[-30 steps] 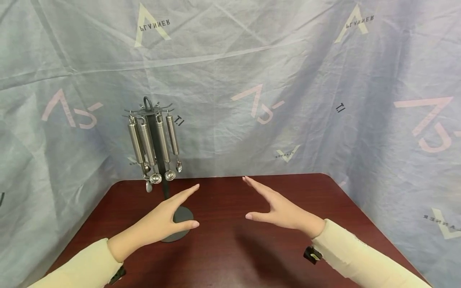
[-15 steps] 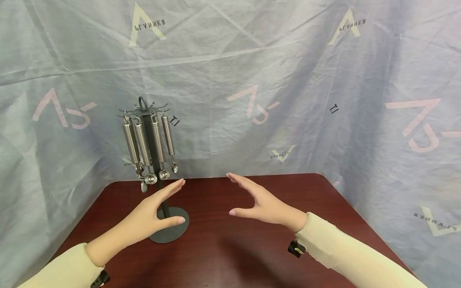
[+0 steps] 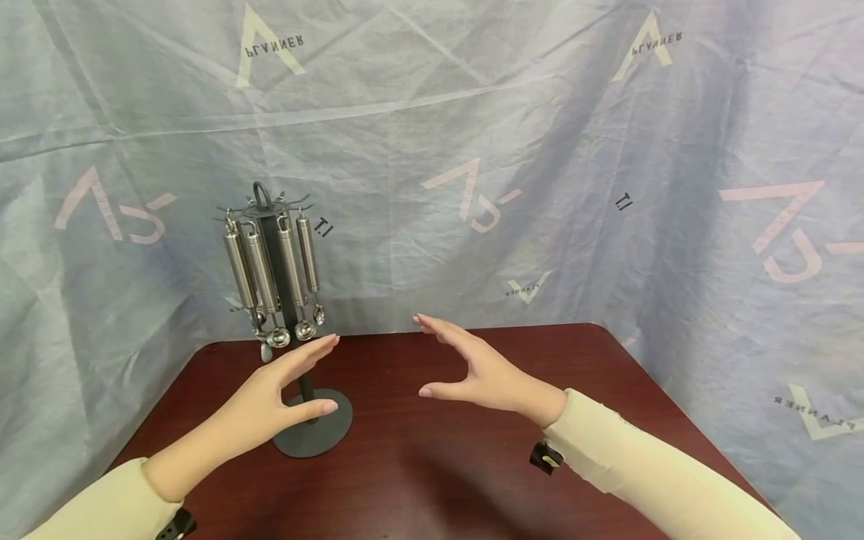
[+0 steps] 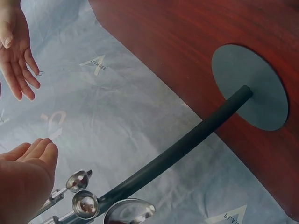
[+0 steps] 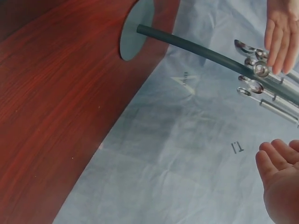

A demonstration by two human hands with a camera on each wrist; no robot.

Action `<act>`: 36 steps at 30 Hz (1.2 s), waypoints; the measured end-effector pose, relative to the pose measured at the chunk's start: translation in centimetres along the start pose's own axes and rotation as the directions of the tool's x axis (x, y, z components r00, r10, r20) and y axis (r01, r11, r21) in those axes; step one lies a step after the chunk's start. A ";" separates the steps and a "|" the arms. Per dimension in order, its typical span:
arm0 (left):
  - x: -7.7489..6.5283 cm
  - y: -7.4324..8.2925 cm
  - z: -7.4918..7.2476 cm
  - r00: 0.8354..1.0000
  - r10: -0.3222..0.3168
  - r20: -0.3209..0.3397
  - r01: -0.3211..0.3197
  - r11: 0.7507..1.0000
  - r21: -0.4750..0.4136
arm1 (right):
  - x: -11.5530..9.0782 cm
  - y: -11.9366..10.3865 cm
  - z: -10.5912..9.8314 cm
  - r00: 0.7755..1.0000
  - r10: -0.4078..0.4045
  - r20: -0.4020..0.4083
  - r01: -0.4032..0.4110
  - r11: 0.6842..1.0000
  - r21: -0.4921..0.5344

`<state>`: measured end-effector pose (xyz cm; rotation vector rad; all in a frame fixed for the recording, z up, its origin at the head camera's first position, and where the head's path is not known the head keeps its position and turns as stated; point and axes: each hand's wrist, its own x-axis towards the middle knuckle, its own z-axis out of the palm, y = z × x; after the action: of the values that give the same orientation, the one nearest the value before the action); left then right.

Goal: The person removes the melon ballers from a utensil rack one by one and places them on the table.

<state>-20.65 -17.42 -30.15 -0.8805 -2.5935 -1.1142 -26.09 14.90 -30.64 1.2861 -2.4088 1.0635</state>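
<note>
A dark utensil stand with a round base rises on the left of the table. Several metal scoops with cylindrical handles hang from its hooks, their small bowls pointing down. My left hand is held in front of the stand with fingers straight and thumb apart, covering part of the post and base in the head view. To the right, my right hand is raised over the table, fingers extended and thumb spread, holding nothing. Both palms face each other across a gap. The left wrist view shows scoop bowls close by the left hand.
The reddish-brown table has rounded far corners. A grey printed cloth encloses it at the back and both sides. Dark straps sit at the cuffs of the light sleeves.
Both hands have shifted left in the head view, the right also slightly upward. The stand and cloth appear a little further left too, as the head view has turned slightly right.
</note>
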 end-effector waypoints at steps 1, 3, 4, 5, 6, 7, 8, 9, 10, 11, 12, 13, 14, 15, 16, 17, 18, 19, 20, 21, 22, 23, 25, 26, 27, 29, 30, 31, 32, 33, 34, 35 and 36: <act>0.0 0.0 -0.1 1.000 0.000 -0.003 0.000 1.000 -0.002 | 0.1 0.0 0.0 1.000 -0.001 -0.002 0.001 1.000 0.004; 0.0 0.2 -0.2 1.000 -0.004 -0.011 0.004 1.000 -0.006 | 0.3 -0.1 0.0 1.000 0.001 -0.010 0.000 1.000 0.013; -0.1 0.2 -0.3 1.000 -0.007 -0.015 0.007 1.000 -0.005 | 0.3 -0.2 0.0 1.000 -0.002 -0.016 0.002 1.000 0.017; -0.1 0.3 -0.4 1.000 -0.009 -0.019 0.009 1.000 -0.002 | 0.4 -0.2 0.0 1.000 0.001 -0.020 0.000 1.000 0.022; -0.1 0.4 -0.5 1.000 -0.011 -0.023 0.011 1.000 0.000 | 0.4 -0.2 0.1 1.000 0.002 -0.023 -0.002 1.000 0.025; -0.1 0.4 -0.6 1.000 -0.013 -0.025 0.013 1.000 0.001 | 0.5 -0.2 0.1 1.000 0.003 -0.026 -0.002 1.000 0.025; -0.1 0.5 -0.6 1.000 -0.014 -0.028 0.014 1.000 0.004 | 0.5 -0.2 0.2 1.000 0.001 -0.028 0.000 1.000 0.029; -0.1 0.6 -0.7 0.999 -0.012 -0.030 0.012 1.000 0.004 | 0.6 -0.1 0.3 1.000 0.001 -0.030 0.000 0.999 0.032; -0.1 0.6 -0.8 0.999 -0.012 -0.031 0.012 1.000 0.007 | 0.6 -0.1 0.3 1.000 0.004 -0.029 -0.003 0.999 0.038; -0.1 0.7 -0.9 0.999 -0.012 -0.032 0.012 1.000 0.007 | 0.7 -0.1 0.4 1.000 0.012 -0.028 -0.011 0.999 0.042; -0.2 0.8 -1.0 0.999 -0.014 -0.032 0.015 1.000 0.005 | 0.8 -0.1 0.4 1.000 0.015 -0.027 -0.014 0.999 0.049; -0.2 0.8 -1.1 0.999 -0.017 -0.033 0.017 1.000 0.005 | 0.8 -0.1 0.4 1.000 0.014 -0.028 -0.013 0.998 0.056; -0.2 0.9 -1.1 0.999 -0.017 -0.035 0.017 1.000 0.005 | 0.9 -0.1 0.4 1.000 0.014 -0.027 -0.012 0.998 0.063; -0.1 0.9 -1.2 0.999 -0.017 -0.036 0.018 1.000 0.006 | 1.1 -0.2 0.4 1.000 0.012 -0.029 -0.010 0.998 0.068; -0.2 0.9 -1.3 0.999 -0.026 -0.038 0.026 1.000 0.011 | 1.2 -0.2 0.4 1.000 0.007 -0.029 -0.005 0.998 0.070; -0.2 0.9 -1.4 0.999 -0.032 -0.039 0.032 0.999 0.015 | 1.3 -0.2 0.4 1.000 0.001 -0.029 0.001 0.997 0.073; -0.2 0.8 -1.4 0.998 -0.038 -0.042 0.039 0.999 0.020 | 1.4 -0.3 0.4 0.999 -0.009 -0.031 0.011 0.997 0.074; -0.2 0.7 -1.5 0.998 -0.042 -0.045 0.043 0.999 0.025 | 1.5 -0.4 0.4 0.999 -0.015 -0.032 0.018 0.997 0.075; -0.2 0.7 -1.6 0.998 -0.045 -0.049 0.046 0.998 0.030 | 1.5 -0.5 0.4 0.999 -0.018 -0.032 0.020 0.997 0.075; -0.2 0.6 -1.7 0.997 -0.049 -0.053 0.051 0.998 0.036 | 1.6 -0.5 0.4 0.999 -0.019 -0.034 0.022 0.997 0.077; -0.2 0.6 -1.7 0.997 -0.051 -0.057 0.053 0.998 0.037 | 1.7 -0.6 0.4 0.999 -0.018 -0.034 0.021 0.997 0.080; -0.2 0.6 -1.8 0.997 -0.047 -0.061 0.049 0.998 0.037 | 1.7 -0.7 0.4 0.999 -0.016 -0.035 0.019 0.996 0.083; -0.3 0.7 -2.1 0.997 -0.043 -0.072 0.046 0.998 0.040 | 1.9 -0.8 0.5 0.999 -0.014 -0.039 0.018 0.996 0.092; -0.3 0.8 -2.2 0.996 -0.043 -0.077 0.046 0.998 0.043 | 2.0 -0.8 0.5 0.999 -0.013 -0.040 0.017 0.995 0.099; -0.3 0.8 -2.4 0.996 -0.043 -0.082 0.047 0.998 0.044 | 2.1 -0.9 0.6 0.999 -0.011 -0.042 0.015 0.994 0.105; -0.4 1.0 -2.6 0.995 -0.042 -0.094 0.047 0.998 0.052 | 2.3 -0.9 0.6 0.999 -0.004 -0.042 0.009 0.993 0.116; -0.4 1.0 -2.8 0.994 -0.044 -0.101 0.050 0.997 0.057 | 2.4 -1.0 0.7 0.999 -0.001 -0.041 0.006 0.992 0.122; -0.5 1.1 -2.9 0.993 -0.042 -0.110 0.048 0.997 0.059 | 2.5 -1.0 0.7 0.999 0.004 -0.039 0.001 0.992 0.129; -0.5 1.1 -3.0 0.992 -0.040 -0.121 0.048 0.997 0.062 | 2.6 -1.1 0.7 0.999 0.007 -0.037 -0.002 0.991 0.135; -0.5 1.1 -3.0 0.990 -0.035 -0.133 0.043 0.997 0.061 | 2.7 -1.2 0.7 0.999 0.008 -0.036 -0.003 0.990 0.142; -0.5 1.1 -3.1 0.989 -0.027 -0.144 0.036 0.998 0.060 | 2.9 -1.3 0.6 0.999 0.008 -0.036 -0.003 0.989 0.147; -0.5 1.1 -3.1 0.988 -0.022 -0.156 0.031 0.998 0.058 | 3.0 -1.4 0.6 0.999 0.013 -0.037 -0.007 0.988 0.152; -0.4 1.1 -3.2 0.986 -0.015 -0.165 0.025 0.998 0.054 | 3.1 -1.5 0.5 0.999 0.013 -0.036 -0.007 0.988 0.157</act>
<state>-19.83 -19.24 -27.43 -0.7193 -2.4903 -1.0660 -26.66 12.04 -28.75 1.2902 -2.3471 1.2912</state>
